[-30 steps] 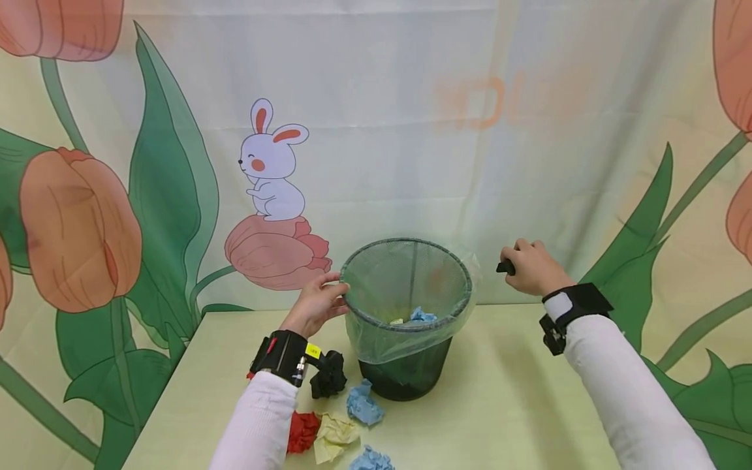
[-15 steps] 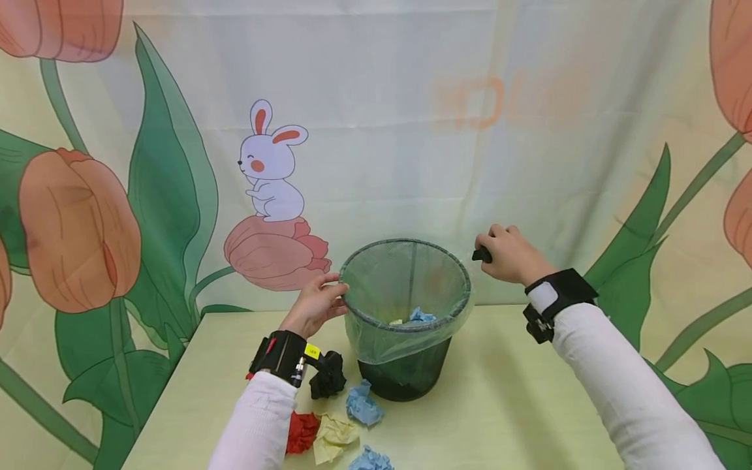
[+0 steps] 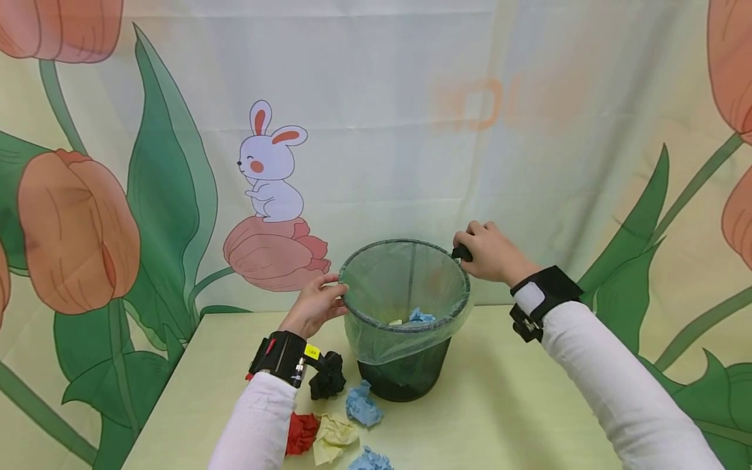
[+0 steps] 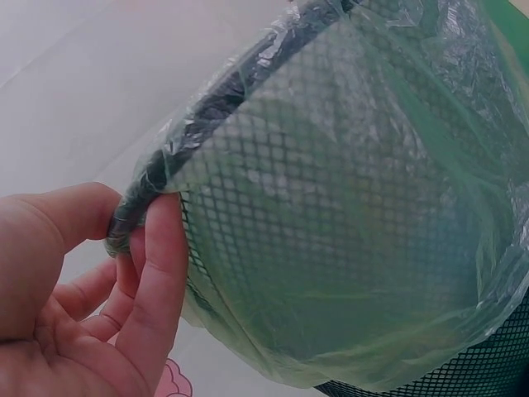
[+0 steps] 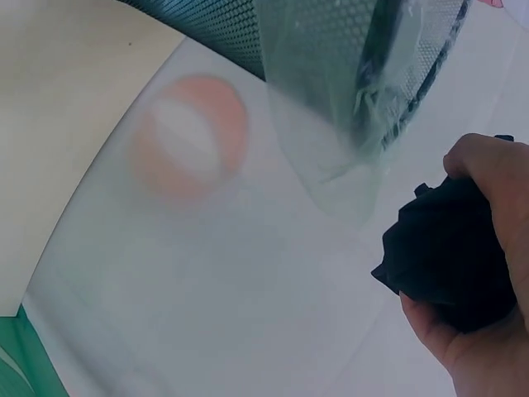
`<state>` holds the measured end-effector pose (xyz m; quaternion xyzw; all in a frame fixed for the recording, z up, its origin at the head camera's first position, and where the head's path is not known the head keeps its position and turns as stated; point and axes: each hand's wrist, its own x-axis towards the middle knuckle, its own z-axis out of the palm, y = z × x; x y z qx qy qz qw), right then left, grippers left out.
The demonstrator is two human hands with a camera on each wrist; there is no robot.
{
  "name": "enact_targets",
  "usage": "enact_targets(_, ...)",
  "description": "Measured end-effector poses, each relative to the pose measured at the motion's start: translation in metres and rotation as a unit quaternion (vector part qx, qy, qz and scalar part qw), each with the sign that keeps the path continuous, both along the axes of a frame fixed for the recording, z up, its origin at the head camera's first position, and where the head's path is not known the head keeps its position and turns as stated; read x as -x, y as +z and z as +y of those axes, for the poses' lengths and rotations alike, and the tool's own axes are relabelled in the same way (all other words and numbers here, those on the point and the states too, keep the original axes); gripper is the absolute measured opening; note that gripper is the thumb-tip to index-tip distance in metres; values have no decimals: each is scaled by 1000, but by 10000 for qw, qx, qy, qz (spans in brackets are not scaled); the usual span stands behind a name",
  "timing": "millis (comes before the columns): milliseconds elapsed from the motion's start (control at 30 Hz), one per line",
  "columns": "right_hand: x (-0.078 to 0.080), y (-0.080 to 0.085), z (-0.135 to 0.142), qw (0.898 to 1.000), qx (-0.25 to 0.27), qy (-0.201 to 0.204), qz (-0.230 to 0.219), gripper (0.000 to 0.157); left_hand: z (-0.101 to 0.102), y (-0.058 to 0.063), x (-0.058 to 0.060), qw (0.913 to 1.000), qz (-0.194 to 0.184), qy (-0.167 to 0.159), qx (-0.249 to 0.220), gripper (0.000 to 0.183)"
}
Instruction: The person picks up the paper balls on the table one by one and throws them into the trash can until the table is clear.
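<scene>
A dark mesh waste bin (image 3: 405, 384) stands on the table, lined with a thin green plastic bag (image 3: 382, 343) folded over its rim. At the bin's left side, my left hand (image 3: 314, 307) pinches the bagged rim (image 4: 216, 106) between thumb and fingers. My right hand (image 3: 493, 253) is raised beside the bin's far right rim, gripping a black crumpled paper ball (image 5: 450, 248). In the right wrist view the ball is apart from the bin. Inside the bin lie a blue crumpled paper (image 3: 422, 316) and a bit of pale yellow paper.
Left and in front of the bin, crumpled papers lie on the table (image 3: 499, 418): black (image 3: 329, 377), blue (image 3: 363, 405), red (image 3: 302, 434), yellow (image 3: 335, 438) and another blue one (image 3: 371, 459) at the frame's lower edge. Behind hangs a printed curtain (image 3: 376, 130).
My right hand has moved left and slightly up with the black paper ball, from well right of the bin to its rim. The left hand keeps its place on the rim.
</scene>
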<state>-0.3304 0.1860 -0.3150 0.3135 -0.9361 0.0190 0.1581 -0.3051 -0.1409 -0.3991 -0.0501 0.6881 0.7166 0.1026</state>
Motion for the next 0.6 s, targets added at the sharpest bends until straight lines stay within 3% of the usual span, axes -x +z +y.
enact_targets(600,-10,-11,-31,9975,143,665,-215,32,0,2,-1,10000,-58,-10,7,50)
